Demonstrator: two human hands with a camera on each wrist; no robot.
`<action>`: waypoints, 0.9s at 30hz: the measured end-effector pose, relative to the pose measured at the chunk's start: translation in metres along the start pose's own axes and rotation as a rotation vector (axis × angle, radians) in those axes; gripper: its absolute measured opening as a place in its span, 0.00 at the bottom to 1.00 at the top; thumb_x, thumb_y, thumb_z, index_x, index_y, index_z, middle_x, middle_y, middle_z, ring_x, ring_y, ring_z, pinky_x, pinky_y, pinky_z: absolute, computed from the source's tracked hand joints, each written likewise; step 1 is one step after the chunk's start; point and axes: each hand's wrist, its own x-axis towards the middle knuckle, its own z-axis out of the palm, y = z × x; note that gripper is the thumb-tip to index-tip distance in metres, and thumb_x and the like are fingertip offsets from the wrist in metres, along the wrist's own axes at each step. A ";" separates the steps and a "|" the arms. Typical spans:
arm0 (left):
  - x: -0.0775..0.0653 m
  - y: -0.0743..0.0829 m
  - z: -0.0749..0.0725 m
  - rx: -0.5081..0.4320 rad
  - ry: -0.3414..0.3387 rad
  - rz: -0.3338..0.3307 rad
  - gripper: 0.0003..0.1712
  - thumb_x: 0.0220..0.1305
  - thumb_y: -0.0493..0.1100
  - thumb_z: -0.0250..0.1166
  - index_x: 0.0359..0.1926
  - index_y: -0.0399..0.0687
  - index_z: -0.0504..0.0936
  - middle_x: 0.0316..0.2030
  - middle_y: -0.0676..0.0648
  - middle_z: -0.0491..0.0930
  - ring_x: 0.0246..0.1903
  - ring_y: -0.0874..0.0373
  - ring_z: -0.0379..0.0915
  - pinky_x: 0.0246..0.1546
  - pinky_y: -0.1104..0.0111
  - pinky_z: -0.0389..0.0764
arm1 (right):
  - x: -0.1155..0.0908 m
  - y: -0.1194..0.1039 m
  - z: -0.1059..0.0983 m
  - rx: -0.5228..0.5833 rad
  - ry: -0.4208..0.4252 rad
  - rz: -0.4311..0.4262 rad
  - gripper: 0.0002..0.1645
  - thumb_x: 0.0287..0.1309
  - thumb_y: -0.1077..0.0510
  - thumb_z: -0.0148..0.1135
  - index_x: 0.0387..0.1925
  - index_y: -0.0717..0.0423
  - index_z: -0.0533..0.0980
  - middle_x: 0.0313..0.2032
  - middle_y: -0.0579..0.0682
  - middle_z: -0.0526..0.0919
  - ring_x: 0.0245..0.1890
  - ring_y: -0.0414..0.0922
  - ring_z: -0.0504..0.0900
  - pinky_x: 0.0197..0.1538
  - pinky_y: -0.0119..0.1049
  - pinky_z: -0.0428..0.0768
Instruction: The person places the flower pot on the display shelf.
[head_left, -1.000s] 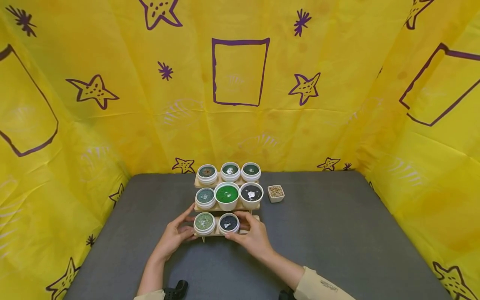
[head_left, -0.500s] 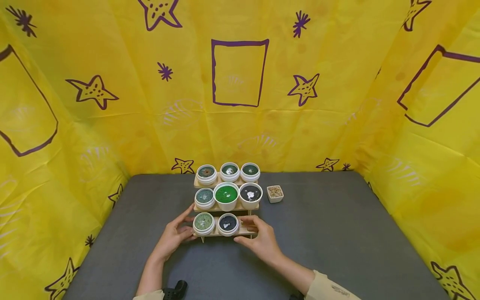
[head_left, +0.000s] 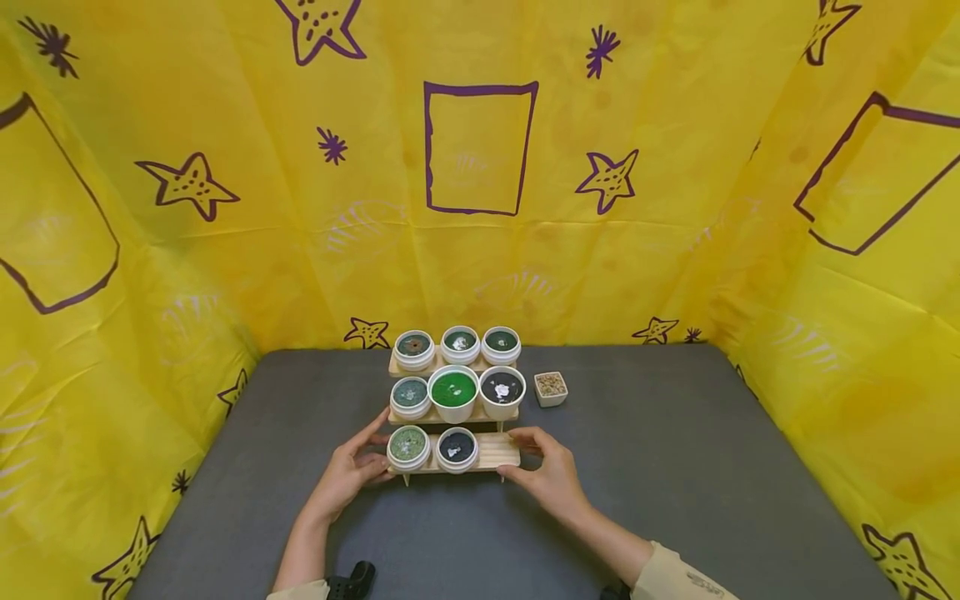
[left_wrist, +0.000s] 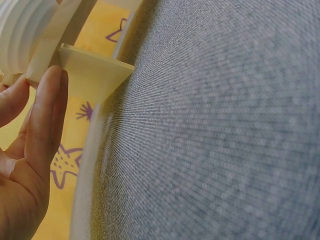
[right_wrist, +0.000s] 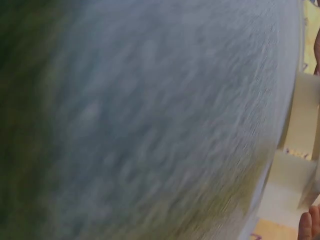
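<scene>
A three-tiered wooden stand (head_left: pixel 498 450) holds several white pots with green, teal or dark contents. Its lowest shelf carries a pale green pot (head_left: pixel 408 447) at the left and a dark pot (head_left: pixel 457 448) in the middle; the right part shows bare wood. My left hand (head_left: pixel 347 473) pinches the left end of this shelf; the left wrist view has its fingers (left_wrist: pixel 46 107) under the board, beside a pale leg (left_wrist: pixel 95 72). At the shelf's right end my right hand (head_left: pixel 553 477) curls thumb and fingers round it. Only its fingertips (right_wrist: pixel 306 226) show in the right wrist view.
On the middle tier stand a teal pot (head_left: pixel 410 394), a taller bright green cup (head_left: pixel 453 392) and a dark cup (head_left: pixel 501 392). Three more pots occupy the back tier. A small square dish (head_left: pixel 551 388) of grains stands right of the stand on the grey table (head_left: pixel 675 467).
My right hand has let go of the dark pot on the lowest shelf and moved right to the shelf's right end. The left hand has kept its place.
</scene>
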 end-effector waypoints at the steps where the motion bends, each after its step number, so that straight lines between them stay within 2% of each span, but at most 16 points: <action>1: 0.000 0.000 0.000 0.000 0.000 -0.001 0.46 0.63 0.25 0.59 0.78 0.47 0.51 0.56 0.26 0.64 0.37 0.67 0.82 0.38 0.70 0.87 | 0.001 0.002 -0.002 -0.005 0.004 0.005 0.29 0.35 0.59 0.83 0.46 0.53 0.82 0.44 0.48 0.89 0.45 0.46 0.87 0.51 0.37 0.84; 11: 0.000 -0.001 0.000 -0.011 -0.007 0.005 0.46 0.63 0.26 0.59 0.78 0.47 0.51 0.57 0.26 0.64 0.37 0.67 0.82 0.38 0.70 0.87 | 0.019 0.024 -0.022 -0.039 0.033 0.097 0.31 0.40 0.61 0.80 0.50 0.56 0.80 0.50 0.56 0.86 0.51 0.53 0.85 0.56 0.51 0.82; 16: 0.001 -0.001 0.000 -0.012 -0.002 0.010 0.46 0.64 0.26 0.59 0.78 0.47 0.51 0.56 0.27 0.63 0.37 0.67 0.82 0.39 0.70 0.87 | 0.035 0.038 -0.032 -0.092 0.098 0.138 0.31 0.40 0.63 0.80 0.51 0.60 0.80 0.50 0.59 0.86 0.50 0.57 0.84 0.53 0.51 0.83; 20: 0.000 0.000 0.000 -0.013 -0.002 0.008 0.45 0.64 0.26 0.60 0.78 0.46 0.51 0.56 0.28 0.63 0.37 0.67 0.82 0.39 0.70 0.87 | 0.048 0.050 -0.039 -0.150 0.137 0.176 0.32 0.39 0.63 0.80 0.51 0.60 0.79 0.50 0.60 0.84 0.49 0.58 0.83 0.51 0.51 0.83; 27: 0.000 0.000 0.001 -0.016 -0.004 0.007 0.46 0.63 0.26 0.60 0.78 0.44 0.51 0.54 0.34 0.65 0.37 0.66 0.82 0.38 0.71 0.87 | 0.067 0.063 -0.052 -0.203 0.124 0.248 0.36 0.42 0.61 0.79 0.56 0.62 0.76 0.51 0.63 0.81 0.50 0.59 0.81 0.52 0.53 0.81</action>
